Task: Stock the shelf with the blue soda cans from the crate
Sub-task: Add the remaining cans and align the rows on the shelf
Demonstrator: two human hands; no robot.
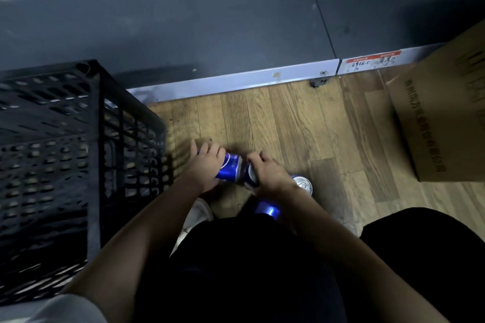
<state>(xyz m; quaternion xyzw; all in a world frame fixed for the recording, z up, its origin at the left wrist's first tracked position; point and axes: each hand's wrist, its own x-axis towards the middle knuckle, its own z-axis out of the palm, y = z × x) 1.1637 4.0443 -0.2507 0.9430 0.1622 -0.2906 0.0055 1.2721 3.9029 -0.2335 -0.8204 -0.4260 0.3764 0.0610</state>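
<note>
Two blue cans are down on the wood floor (275, 123), just off the black crate's (78, 139) right side. Left hand (207, 165) is wrapped around one can (231, 168), right hand (267, 173) curled over the other (250, 177), and their ends nearly touch. Two more cans (303, 185) sit nearer the knees. I'd get a firm grip around each body, lift them upright, then set them well back from the front edge of the dark shelf (210, 34) so there's room for the rest.

Blue cans (230, 168), black lattice crate (78, 139), wood-grain floor (275, 123), brown box (446, 118)
</note>
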